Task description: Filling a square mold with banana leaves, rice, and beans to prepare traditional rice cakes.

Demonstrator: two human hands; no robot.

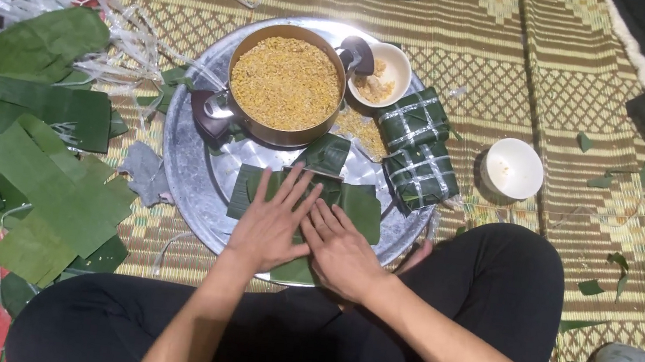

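I have my left hand (272,220) spread flat, fingers fanned, on the green leaves (352,206) laid at the near edge of the round metal tray (184,163). My right hand (338,249) lies flat beside it, fingers together, pressing the same leaves, the two hands touching. Behind them on the tray stands a pot of yellow grain (285,83), with a small white bowl (382,73) and two tied leaf parcels (418,148) to its right. Loose leaves (51,162) lie on the woven mat (521,58) to my left.
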